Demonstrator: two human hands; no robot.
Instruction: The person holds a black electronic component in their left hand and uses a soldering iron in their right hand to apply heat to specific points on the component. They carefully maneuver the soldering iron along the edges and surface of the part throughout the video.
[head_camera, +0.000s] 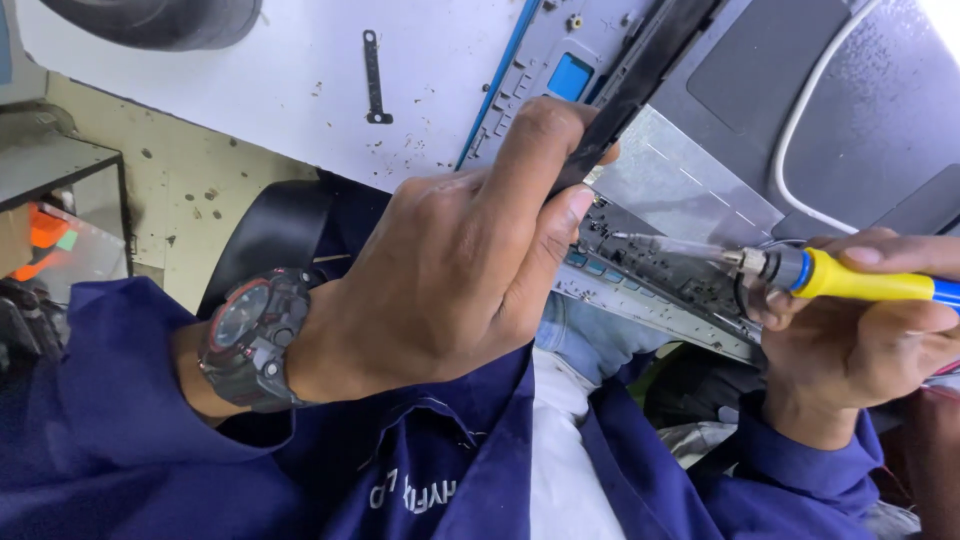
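Observation:
My left hand (460, 250) is closed around a long black strip (640, 75) that slants up to the right over an opened grey device (540, 70). A black and red wristwatch (255, 335) is on that wrist. My right hand (860, 340) grips a soldering iron with a yellow and blue handle (870, 285). Its metal tip (670, 245) lies over a dark circuit board (670, 270) at the device's near edge, just right of my left fingers.
A white table top (300, 70) carries a small black metal bracket (373, 75). A white cable (810, 100) curves over a dark grey panel (880, 120) at the right. My blue work jacket (430, 470) fills the bottom. An orange object (45, 235) sits at the far left.

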